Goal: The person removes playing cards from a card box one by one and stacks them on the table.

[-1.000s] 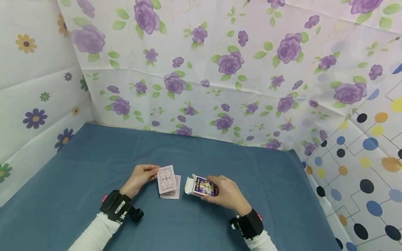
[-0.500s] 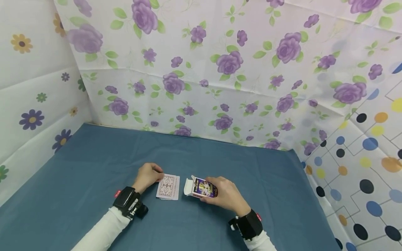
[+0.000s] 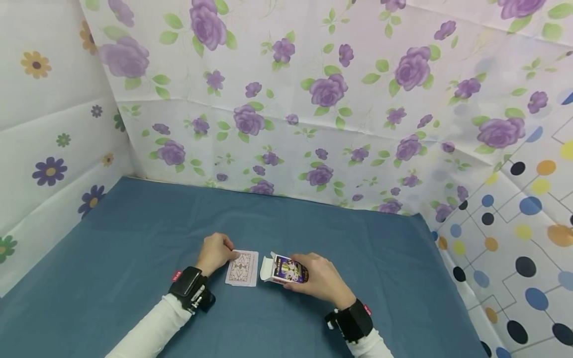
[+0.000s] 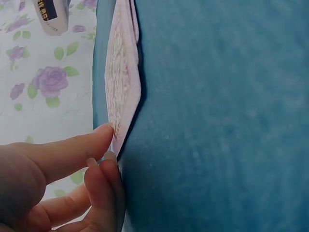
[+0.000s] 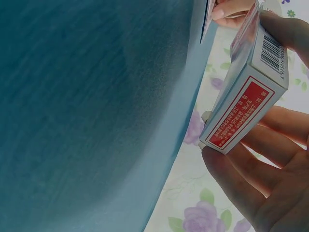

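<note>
My left hand [image 3: 217, 252] pinches the upper left corner of a small stack of playing cards [image 3: 242, 269], which lies face down on the blue cloth with a pinkish patterned back on top. In the left wrist view, thumb and fingertips meet at the near corner of the playing cards [image 4: 123, 77], whose edges are slightly uneven. To the right of them, my right hand [image 3: 323, 279] grips a purple and white card box [image 3: 288, 270], its white flap standing open toward the cards. A barcode and a red label show on the box [image 5: 246, 106] in the right wrist view.
A blue cloth [image 3: 268, 328] covers the table. Behind it hangs a white sheet with purple roses [image 3: 331, 92]. A sheet with coloured dots [image 3: 530, 248] hangs at the right, and one with flowers [image 3: 49, 171] at the left.
My left hand has moved right, bringing the upper card from its offset position down over the others, so the stack now lies nearly aligned. The right hand with the box has barely shifted.
</note>
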The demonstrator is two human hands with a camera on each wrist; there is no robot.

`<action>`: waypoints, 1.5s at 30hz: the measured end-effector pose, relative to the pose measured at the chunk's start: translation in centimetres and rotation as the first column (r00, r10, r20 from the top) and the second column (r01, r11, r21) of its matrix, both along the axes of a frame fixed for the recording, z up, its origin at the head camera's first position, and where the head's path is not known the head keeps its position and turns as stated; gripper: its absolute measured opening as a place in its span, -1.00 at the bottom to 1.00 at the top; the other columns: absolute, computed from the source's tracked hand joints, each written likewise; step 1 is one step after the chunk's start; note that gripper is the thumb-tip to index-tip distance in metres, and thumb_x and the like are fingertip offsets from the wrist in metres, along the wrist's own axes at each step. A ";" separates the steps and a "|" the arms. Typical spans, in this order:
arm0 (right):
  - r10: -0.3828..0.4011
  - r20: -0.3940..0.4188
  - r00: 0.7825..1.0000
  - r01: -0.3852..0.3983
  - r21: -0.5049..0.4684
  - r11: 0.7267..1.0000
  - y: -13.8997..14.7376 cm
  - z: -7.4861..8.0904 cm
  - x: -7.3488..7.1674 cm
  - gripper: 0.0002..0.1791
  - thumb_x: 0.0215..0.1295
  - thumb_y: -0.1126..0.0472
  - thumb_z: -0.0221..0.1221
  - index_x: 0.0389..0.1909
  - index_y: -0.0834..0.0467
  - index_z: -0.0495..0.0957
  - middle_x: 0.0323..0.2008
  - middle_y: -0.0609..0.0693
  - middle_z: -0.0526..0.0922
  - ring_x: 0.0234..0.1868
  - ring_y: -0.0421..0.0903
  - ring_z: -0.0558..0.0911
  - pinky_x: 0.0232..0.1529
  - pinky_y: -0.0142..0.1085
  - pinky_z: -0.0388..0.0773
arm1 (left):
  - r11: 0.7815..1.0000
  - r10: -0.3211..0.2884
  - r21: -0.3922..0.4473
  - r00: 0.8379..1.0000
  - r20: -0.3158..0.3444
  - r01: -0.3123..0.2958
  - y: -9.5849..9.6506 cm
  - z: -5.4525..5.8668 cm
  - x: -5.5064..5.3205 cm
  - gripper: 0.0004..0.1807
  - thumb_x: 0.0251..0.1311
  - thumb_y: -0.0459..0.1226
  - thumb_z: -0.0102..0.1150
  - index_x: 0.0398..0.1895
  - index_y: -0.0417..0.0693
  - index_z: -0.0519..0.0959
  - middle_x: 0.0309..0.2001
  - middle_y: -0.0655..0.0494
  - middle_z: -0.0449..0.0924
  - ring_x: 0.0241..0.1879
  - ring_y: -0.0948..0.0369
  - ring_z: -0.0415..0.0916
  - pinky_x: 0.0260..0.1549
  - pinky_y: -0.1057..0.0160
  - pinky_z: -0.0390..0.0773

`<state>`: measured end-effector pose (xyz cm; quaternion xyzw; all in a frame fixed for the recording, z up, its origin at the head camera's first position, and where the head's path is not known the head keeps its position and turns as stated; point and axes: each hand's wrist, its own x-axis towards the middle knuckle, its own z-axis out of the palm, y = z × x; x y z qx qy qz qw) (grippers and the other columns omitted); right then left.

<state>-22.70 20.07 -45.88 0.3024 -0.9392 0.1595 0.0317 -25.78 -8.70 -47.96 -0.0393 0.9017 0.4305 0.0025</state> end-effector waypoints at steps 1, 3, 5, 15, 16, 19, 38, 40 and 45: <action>0.002 0.001 1.000 -0.002 0.003 1.000 0.0 0.0 0.0 -0.29 0.05 -0.27 0.34 0.16 0.03 0.54 -0.07 -0.04 0.68 -0.18 -0.21 0.58 -0.23 -0.32 0.46 | 1.000 -0.005 -0.002 1.000 -0.005 0.005 0.0 0.0 0.1 -0.82 -0.04 -0.38 0.43 -0.43 -0.30 0.61 -0.49 -0.09 0.59 -0.54 0.16 0.45 -0.58 0.29 0.37; 0.000 0.003 1.000 0.000 0.007 1.000 -0.1 0.0 0.0 -0.29 0.05 -0.27 0.34 0.17 0.02 0.54 -0.07 -0.05 0.68 -0.18 -0.21 0.58 -0.23 -0.33 0.46 | 1.000 -0.021 -0.017 0.999 -0.024 0.020 0.2 0.1 0.3 -0.79 0.00 -0.38 0.39 -0.33 -0.34 0.60 -0.46 -0.11 0.60 -0.53 0.16 0.48 -0.56 0.27 0.40; 0.000 0.001 1.000 0.000 0.010 1.000 -0.1 0.0 0.0 -0.29 0.04 -0.27 0.34 0.17 0.03 0.53 -0.08 -0.04 0.68 -0.18 -0.21 0.58 -0.23 -0.33 0.45 | 0.999 -0.040 -0.021 0.998 -0.056 0.039 0.4 0.5 0.7 -0.74 0.08 -0.37 0.33 -0.20 -0.36 0.57 -0.43 -0.12 0.61 -0.52 0.15 0.50 -0.54 0.25 0.42; 0.007 -0.007 1.000 -0.007 0.006 1.000 -0.5 0.8 0.1 -0.29 0.05 -0.25 0.35 0.18 0.04 0.53 -0.08 -0.03 0.67 -0.18 -0.20 0.59 -0.24 -0.33 0.48 | 0.892 -0.382 0.213 0.916 -0.119 0.399 3.4 4.3 3.6 -0.88 0.27 -0.37 0.16 -0.19 -0.19 0.63 -0.28 -0.02 0.67 -0.31 0.15 0.63 -0.30 0.22 0.59; 0.008 -0.005 1.000 -0.008 0.006 1.000 -0.6 0.9 0.2 -0.29 0.05 -0.25 0.35 0.18 0.04 0.53 -0.07 -0.03 0.67 -0.17 -0.19 0.59 -0.23 -0.32 0.49 | 0.881 -0.406 0.223 0.909 -0.100 0.418 3.6 4.5 3.8 -0.89 0.27 -0.38 0.16 -0.20 -0.20 0.63 -0.32 -0.02 0.67 -0.35 0.15 0.62 -0.35 0.22 0.58; 0.014 -0.011 1.000 -0.014 0.005 1.000 -0.9 1.2 0.3 -0.29 0.05 -0.25 0.35 0.18 0.03 0.52 -0.04 -0.03 0.67 -0.12 -0.16 0.61 -0.20 -0.30 0.52 | 0.883 -0.414 0.217 0.908 -0.059 0.417 4.1 4.5 4.2 -0.92 0.24 -0.37 0.19 -0.31 -0.23 0.64 -0.50 0.00 0.65 -0.50 0.10 0.60 -0.53 0.25 0.51; 0.056 -0.035 0.998 -0.056 0.004 0.998 -1.1 1.8 0.9 -0.29 0.06 -0.23 0.36 0.20 0.03 0.52 0.03 -0.02 0.66 -0.03 -0.14 0.62 -0.14 -0.26 0.56 | 0.791 -0.538 0.405 0.837 0.104 0.458 3.7 2.8 3.4 -0.78 0.23 -0.33 0.20 -0.50 -0.30 0.68 -0.63 0.11 0.58 -0.61 0.25 0.47 -0.54 0.24 0.47; 0.050 -0.029 0.998 -0.050 0.007 0.999 -1.1 1.8 1.0 -0.28 0.06 -0.23 0.35 0.21 0.03 0.52 0.03 -0.02 0.66 -0.03 -0.14 0.62 -0.15 -0.26 0.55 | 0.787 -0.533 0.429 0.839 0.110 0.443 3.6 2.6 3.4 -0.79 0.23 -0.31 0.21 -0.45 -0.30 0.67 -0.60 0.10 0.60 -0.59 0.25 0.49 -0.52 0.23 0.49; 0.036 -0.025 0.999 -0.036 0.009 0.999 -1.0 1.7 1.0 -0.28 0.07 -0.25 0.33 0.21 0.03 0.52 0.02 -0.02 0.66 -0.07 -0.15 0.61 -0.19 -0.29 0.53 | 0.784 -0.520 0.461 0.845 0.122 0.416 3.1 2.7 3.5 -0.78 0.24 -0.25 0.22 -0.43 -0.27 0.65 -0.56 0.09 0.61 -0.58 0.24 0.46 -0.52 0.25 0.45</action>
